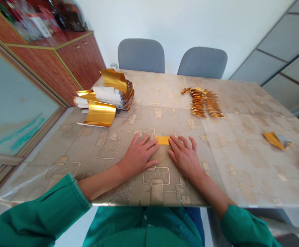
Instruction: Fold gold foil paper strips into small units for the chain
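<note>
Gold foil strip [162,140] lies on the patterned table cover [231,161], between the left hand [138,156] and right hand [185,157]. Both hands rest open, fingertips at the strip's ends, holding nothing. Folded foil pieces [203,102] lie beyond it.

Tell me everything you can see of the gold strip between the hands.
The gold strip is a small, flat, narrow rectangle of shiny gold foil-like material, lying lengthwise across the view on the patterned table cover. The left hand has its fingertips at one end, the right hand at the other; whether they touch is hard to tell.
</note>
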`<state>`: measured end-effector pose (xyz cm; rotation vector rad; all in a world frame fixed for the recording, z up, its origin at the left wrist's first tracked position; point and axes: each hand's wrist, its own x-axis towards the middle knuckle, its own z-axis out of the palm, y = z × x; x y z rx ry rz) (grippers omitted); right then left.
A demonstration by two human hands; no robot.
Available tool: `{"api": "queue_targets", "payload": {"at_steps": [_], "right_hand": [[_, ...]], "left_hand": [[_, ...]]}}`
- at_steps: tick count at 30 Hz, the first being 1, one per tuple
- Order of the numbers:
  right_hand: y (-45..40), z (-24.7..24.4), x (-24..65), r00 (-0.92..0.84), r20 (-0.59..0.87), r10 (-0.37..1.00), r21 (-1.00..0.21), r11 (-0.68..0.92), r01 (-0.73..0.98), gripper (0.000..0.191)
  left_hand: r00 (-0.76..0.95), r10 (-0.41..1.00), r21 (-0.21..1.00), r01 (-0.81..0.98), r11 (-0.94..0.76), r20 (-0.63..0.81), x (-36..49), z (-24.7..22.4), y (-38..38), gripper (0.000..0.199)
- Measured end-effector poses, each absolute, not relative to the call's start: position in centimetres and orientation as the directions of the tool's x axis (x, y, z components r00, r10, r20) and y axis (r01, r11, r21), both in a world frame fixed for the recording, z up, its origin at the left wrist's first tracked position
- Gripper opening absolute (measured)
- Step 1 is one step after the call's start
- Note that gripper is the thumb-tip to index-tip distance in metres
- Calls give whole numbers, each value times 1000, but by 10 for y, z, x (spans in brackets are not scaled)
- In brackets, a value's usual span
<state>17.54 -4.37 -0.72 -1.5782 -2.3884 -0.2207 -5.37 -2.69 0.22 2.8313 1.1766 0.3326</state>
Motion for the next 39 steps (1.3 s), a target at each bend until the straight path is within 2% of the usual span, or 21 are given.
{"api": "queue_targets", "payload": {"at_steps": [5,9,11,16,18,22,29,33,37,39], "right_hand": [[-47,-9,186,-373,308,876,-25,399,917,38],[-29,-1,183,-354,327,876,-60,393,918,25],[-18,3,181,-340,311,888,-70,378,923,20],[-8,6,181,-318,320,893,-125,372,920,12],[-10,6,182,-326,332,885,-161,394,905,18],[-13,7,183,-361,317,877,-177,428,886,23],[-15,8,186,-392,349,851,-137,461,877,31],[-19,11,185,-393,369,842,-149,471,870,38],[-24,13,183,-457,340,822,-169,532,830,19],[-24,12,184,-498,303,812,-174,561,809,16]], "left_hand": [[663,733,170,712,-681,154,-57,-1,-27,53],[625,754,280,701,-656,201,-48,5,-9,23],[609,761,319,692,-648,225,-42,8,2,15],[561,781,359,693,-625,275,-36,3,13,7],[545,783,367,691,-622,300,-36,0,13,15],[548,767,345,687,-640,334,-37,-1,10,30],[576,693,268,651,-710,435,-39,0,9,14],[611,672,269,623,-735,419,-39,0,7,9],[643,666,242,626,-742,378,-39,4,2,10],[651,670,237,631,-739,357,-39,6,0,9]]}}
